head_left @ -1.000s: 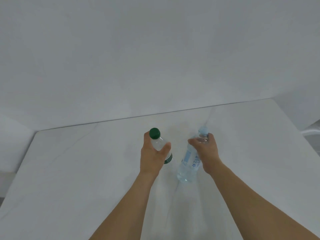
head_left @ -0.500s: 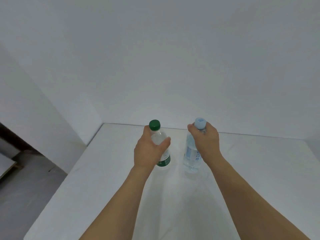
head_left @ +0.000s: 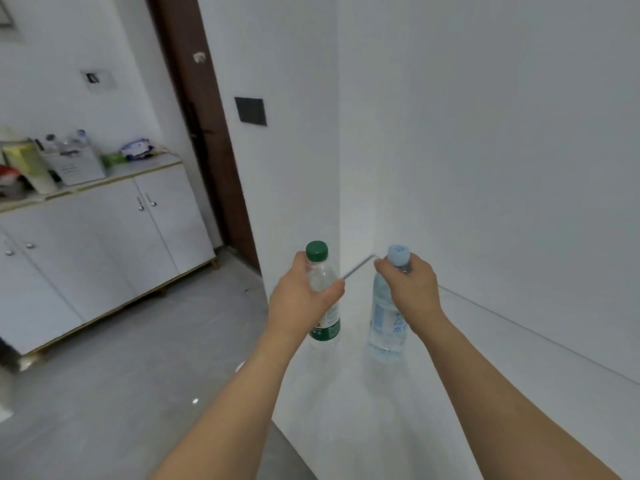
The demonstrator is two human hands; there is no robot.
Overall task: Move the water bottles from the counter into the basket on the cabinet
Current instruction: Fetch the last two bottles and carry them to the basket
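Observation:
My left hand (head_left: 300,299) grips a clear bottle with a green cap and green label (head_left: 325,329) around its upper body, held upright above the white counter (head_left: 450,393). In my right hand (head_left: 410,289) is a taller clear bottle with a pale blue cap and blue label (head_left: 384,323), gripped at the neck and also upright. Far off at the left, a white basket (head_left: 78,164) with bottles in it stands on top of the white cabinet (head_left: 104,237).
The cabinet top also carries a green-yellow box (head_left: 26,161), a blue-white packet (head_left: 136,148) and other clutter. A dark brown door frame (head_left: 204,126) stands between cabinet and counter wall. Grey floor (head_left: 121,375) lies between counter and cabinet.
The view has swung left, bringing the cabinet, door and floor into sight. Both hands hold their bottles as before, now lifted upright near the counter's left edge.

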